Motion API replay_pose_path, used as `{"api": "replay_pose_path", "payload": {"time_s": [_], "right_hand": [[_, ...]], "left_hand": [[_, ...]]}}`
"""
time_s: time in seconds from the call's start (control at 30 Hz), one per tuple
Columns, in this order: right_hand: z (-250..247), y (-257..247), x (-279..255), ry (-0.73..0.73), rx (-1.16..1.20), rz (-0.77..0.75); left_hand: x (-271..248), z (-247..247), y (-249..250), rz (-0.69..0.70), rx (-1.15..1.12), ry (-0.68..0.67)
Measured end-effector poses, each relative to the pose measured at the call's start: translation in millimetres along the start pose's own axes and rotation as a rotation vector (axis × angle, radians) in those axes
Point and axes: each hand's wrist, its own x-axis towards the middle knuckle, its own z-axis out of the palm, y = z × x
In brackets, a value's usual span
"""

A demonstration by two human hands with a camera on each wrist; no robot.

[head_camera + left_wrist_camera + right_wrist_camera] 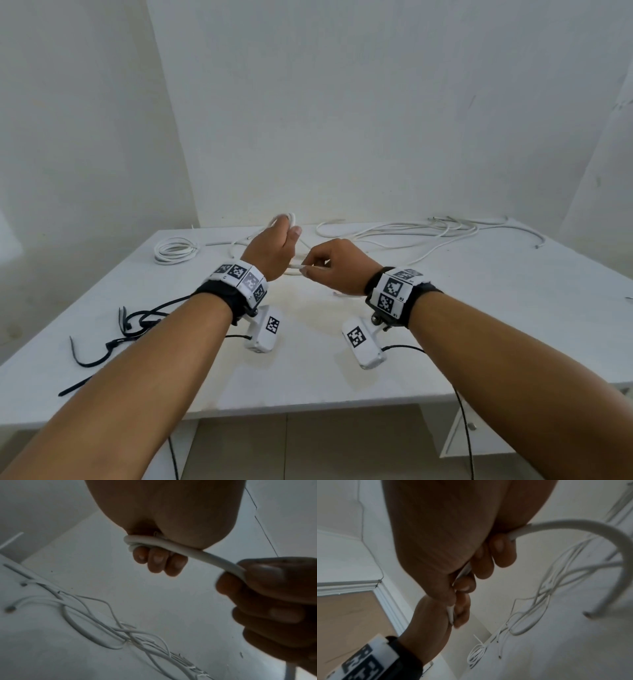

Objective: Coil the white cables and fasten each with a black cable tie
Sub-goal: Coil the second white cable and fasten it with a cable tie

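Left hand grips the white cable coil; right hand pinches its tail: feed even loops, keep tension.

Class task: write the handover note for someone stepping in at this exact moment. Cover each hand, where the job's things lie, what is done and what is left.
Left hand: grips a part-wound coil of white cable, raised above the table.
Right hand: pinches the same cable, feeding it across.
Finished coil: far left; whether it is tied is unclear.
Loose cables: far right.
Black ties: near left edge.
Left: finish winding, tie it, then coil the loose cables.
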Motion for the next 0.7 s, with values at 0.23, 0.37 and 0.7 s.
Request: {"api": "replay_pose_path", "payload": {"time_s": [0.23, 0.37, 0.7], "right_hand": [[-32.6, 5.0, 4.6, 0.026, -0.019, -0.016], [-39.6, 9.0, 8.1, 0.032, -0.022, -0.022], [-55.4, 29.4, 7.9, 0.095, 0.02, 0.006]], "left_hand": [[-12.6, -2.4, 3.9, -0.004, -0.077, -0.263], [-17.4, 3.0, 7.9, -0.055, -0.13, -0.375], [-25.9, -1.8, 4.8, -0.071, -0.59, -0.371]]}}
